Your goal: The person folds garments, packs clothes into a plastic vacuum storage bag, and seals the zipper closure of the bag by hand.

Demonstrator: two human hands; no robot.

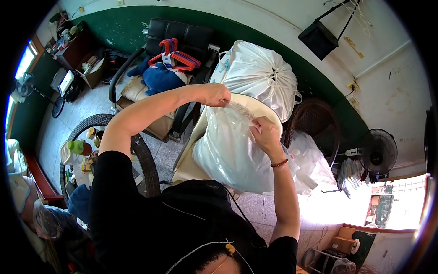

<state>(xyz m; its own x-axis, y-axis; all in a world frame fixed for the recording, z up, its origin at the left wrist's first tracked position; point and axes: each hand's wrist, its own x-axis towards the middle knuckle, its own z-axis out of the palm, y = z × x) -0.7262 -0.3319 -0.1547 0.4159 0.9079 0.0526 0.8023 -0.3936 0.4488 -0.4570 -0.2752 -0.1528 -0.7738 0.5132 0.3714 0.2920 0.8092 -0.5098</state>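
A large clear plastic bag (232, 146) with pale contents bulges over a cream-coloured chair (187, 166) in front of me. At the bag's far upper edge, my left hand (214, 95) is closed on the plastic, fingers curled downward. My right hand (267, 133), with a beaded bracelet at the wrist, pinches the bag's upper right side. Between the two hands the plastic is gathered and wrinkled. What lies inside the bag is blurred by the film and I cannot make it out.
Behind the chair stands a white drawstring sack (260, 75). To the left, a black armchair (178, 34) bears a blue plush toy (164, 81) and red hangers (175, 59). A round wicker-rimmed table (148, 166) stands at left, a fan (378, 153) at right.
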